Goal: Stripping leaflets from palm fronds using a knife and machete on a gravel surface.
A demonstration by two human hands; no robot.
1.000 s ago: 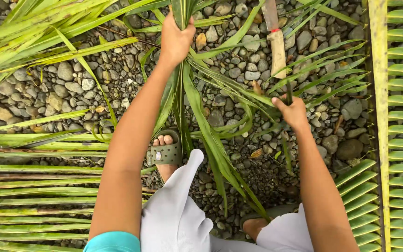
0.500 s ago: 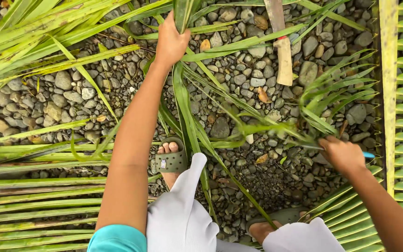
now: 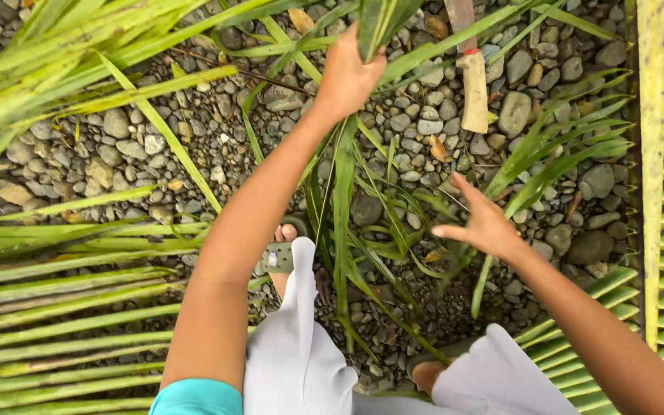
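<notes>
Leaf bundle point(image 3: 343, 192) upright, tips downward

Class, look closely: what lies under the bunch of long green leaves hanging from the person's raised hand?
Under the leaves, gripped by the left hand, lie grey pebbles and more fallen leaf strips. The blades cover some of the ground directly beneath, so it cannot be seen.

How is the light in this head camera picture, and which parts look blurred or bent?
In the head view the light is soft and even daylight, with no hard shadows or glare on the pebbles. The right hand, open, is motion-blurred, as are the thin leaves beside it. The left hand, gripping the leaf bundle, is sharper. The palm frond midrib at the right edge bows slightly, suggesting wide-angle distortion.
</notes>
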